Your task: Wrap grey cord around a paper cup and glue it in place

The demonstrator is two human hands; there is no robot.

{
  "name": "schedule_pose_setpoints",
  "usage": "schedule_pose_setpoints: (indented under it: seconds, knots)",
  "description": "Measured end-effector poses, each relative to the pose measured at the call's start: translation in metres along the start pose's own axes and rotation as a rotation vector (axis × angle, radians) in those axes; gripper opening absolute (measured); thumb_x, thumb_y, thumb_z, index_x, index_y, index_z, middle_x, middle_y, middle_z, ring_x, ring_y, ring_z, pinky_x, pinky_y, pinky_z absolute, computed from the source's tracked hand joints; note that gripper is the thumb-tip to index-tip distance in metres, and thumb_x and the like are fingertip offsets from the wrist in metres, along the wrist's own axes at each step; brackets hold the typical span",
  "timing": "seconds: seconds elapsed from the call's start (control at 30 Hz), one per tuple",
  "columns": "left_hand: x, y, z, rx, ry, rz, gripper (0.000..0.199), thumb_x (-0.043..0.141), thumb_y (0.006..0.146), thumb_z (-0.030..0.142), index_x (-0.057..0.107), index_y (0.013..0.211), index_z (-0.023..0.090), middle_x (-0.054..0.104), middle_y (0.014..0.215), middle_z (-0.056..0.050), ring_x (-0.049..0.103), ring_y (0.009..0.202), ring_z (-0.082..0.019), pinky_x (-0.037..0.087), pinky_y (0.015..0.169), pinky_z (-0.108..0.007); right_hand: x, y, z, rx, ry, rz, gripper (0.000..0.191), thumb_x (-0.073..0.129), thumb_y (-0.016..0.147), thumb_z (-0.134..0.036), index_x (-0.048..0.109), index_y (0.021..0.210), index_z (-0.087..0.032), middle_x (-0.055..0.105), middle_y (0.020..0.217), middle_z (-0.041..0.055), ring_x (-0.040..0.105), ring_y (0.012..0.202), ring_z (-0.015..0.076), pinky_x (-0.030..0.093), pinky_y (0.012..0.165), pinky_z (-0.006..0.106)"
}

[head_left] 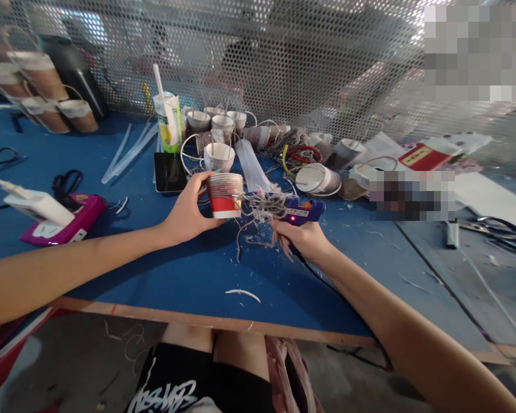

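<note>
My left hand (192, 202) is closed around a red paper cup (225, 196), whose upper part is wound with rows of grey-brown cord. In my right hand (303, 236) is a blue hot glue gun (304, 210) with a small red light lit on its side. Its front end points left at the cup. A tangle of grey cord (264, 203) hangs around the gun's front and beside the cup, hiding the nozzle. Whether the nozzle touches the cup I cannot tell. Loose cord ends dangle below, over the blue table (189, 275).
Behind the cup stand several cord-wrapped cups (219, 156), clear glue sticks (251, 166), a drink carton (168, 121) and a phone (169, 172). A purple power strip (83, 221) with a white plug lies left. Scissors (496, 225) rest at right. Perforated metal (284, 63) closes the back.
</note>
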State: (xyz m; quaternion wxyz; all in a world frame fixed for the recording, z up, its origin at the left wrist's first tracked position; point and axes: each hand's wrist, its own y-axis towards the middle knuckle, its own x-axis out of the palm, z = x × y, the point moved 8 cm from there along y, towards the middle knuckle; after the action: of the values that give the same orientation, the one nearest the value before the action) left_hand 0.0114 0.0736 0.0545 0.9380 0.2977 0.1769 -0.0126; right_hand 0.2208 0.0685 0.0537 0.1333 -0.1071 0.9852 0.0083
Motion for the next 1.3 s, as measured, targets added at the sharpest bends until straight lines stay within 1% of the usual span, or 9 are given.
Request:
schedule_pose_setpoints:
  seconds: [0.2, 0.43, 0.63, 0.73, 0.83, 0.97, 1.17, 1.3]
  knots:
    - [0.000, -0.001, -0.001, 0.016, -0.040, 0.017, 0.077, 0.082, 0.060, 0.026, 0.043, 0.125, 0.023, 0.054, 0.129, -0.011, 0.057, 0.122, -0.028, 0.051, 0.106, -0.047, 0.001, 0.000, 0.003, 0.009, -0.002, -0.040, 0.025, 0.059, 0.065, -0.026, 0.046, 0.045, -0.022, 0.046, 0.030, -0.0018, 0.041, 0.022, 0.0103, 0.031, 0.025, 0.022]
    - [-0.001, -0.001, 0.001, 0.019, -0.066, 0.019, 0.073, 0.082, 0.062, 0.027, 0.042, 0.123, 0.023, 0.053, 0.128, -0.011, 0.058, 0.121, -0.026, 0.052, 0.106, -0.045, -0.002, -0.002, -0.003, -0.003, -0.015, -0.036, 0.028, 0.058, 0.064, -0.025, 0.043, 0.040, -0.023, 0.045, 0.028, -0.0010, 0.045, 0.024, 0.0121, 0.036, 0.028, 0.023]
    - [-0.002, -0.002, 0.001, 0.015, -0.076, 0.013, 0.077, 0.083, 0.063, 0.031, 0.039, 0.126, 0.024, 0.050, 0.134, -0.011, 0.055, 0.127, -0.028, 0.051, 0.106, -0.046, -0.006, -0.001, 0.000, 0.047, -0.028, -0.018, 0.028, 0.056, 0.062, -0.024, 0.044, 0.037, -0.022, 0.049, 0.031, 0.0019, 0.043, 0.024, 0.0103, 0.031, 0.025, 0.020]
    - [-0.003, -0.002, 0.000, 0.015, -0.085, 0.019, 0.078, 0.083, 0.063, 0.032, 0.039, 0.127, 0.025, 0.051, 0.133, -0.011, 0.055, 0.127, -0.028, 0.050, 0.107, -0.047, -0.007, -0.001, 0.003, 0.057, -0.024, -0.015, 0.030, 0.056, 0.061, -0.025, 0.045, 0.033, -0.021, 0.049, 0.032, 0.0028, 0.043, 0.024, 0.0099, 0.030, 0.024, 0.020]
    - [-0.003, -0.002, -0.001, 0.018, -0.100, 0.022, 0.078, 0.083, 0.063, 0.033, 0.039, 0.127, 0.026, 0.051, 0.133, -0.011, 0.054, 0.127, -0.028, 0.049, 0.108, -0.047, -0.008, -0.001, 0.005, 0.066, -0.011, -0.017, 0.032, 0.055, 0.060, -0.026, 0.045, 0.030, -0.020, 0.048, 0.031, 0.0022, 0.041, 0.022, 0.0093, 0.030, 0.023, 0.020]
    - [-0.002, -0.003, -0.004, 0.026, -0.131, 0.023, 0.079, 0.084, 0.063, 0.033, 0.038, 0.127, 0.026, 0.051, 0.131, -0.010, 0.055, 0.126, -0.027, 0.049, 0.108, -0.047, -0.011, 0.000, 0.004, 0.061, 0.009, 0.017, 0.031, 0.056, 0.059, -0.026, 0.045, 0.030, -0.020, 0.045, 0.029, 0.0004, 0.041, 0.022, 0.0091, 0.031, 0.024, 0.021]
    - [-0.003, -0.003, -0.006, 0.046, -0.168, 0.037, 0.080, 0.084, 0.063, 0.044, 0.038, 0.126, 0.028, 0.052, 0.132, -0.010, 0.056, 0.126, -0.028, 0.049, 0.108, -0.049, -0.014, 0.000, 0.003, 0.050, 0.015, 0.044, 0.031, 0.056, 0.060, -0.024, 0.045, 0.031, -0.021, 0.045, 0.028, 0.0001, 0.041, 0.023, 0.0088, 0.031, 0.025, 0.020]
    - [-0.001, -0.003, -0.004, 0.052, -0.175, 0.028, 0.079, 0.082, 0.065, 0.052, 0.037, 0.125, 0.027, 0.053, 0.130, -0.010, 0.057, 0.125, -0.028, 0.050, 0.108, -0.048, -0.014, -0.001, 0.003, 0.025, 0.010, 0.018, 0.034, 0.056, 0.063, -0.023, 0.044, 0.032, -0.021, 0.047, 0.030, 0.0016, 0.043, 0.025, 0.0096, 0.033, 0.028, 0.021]
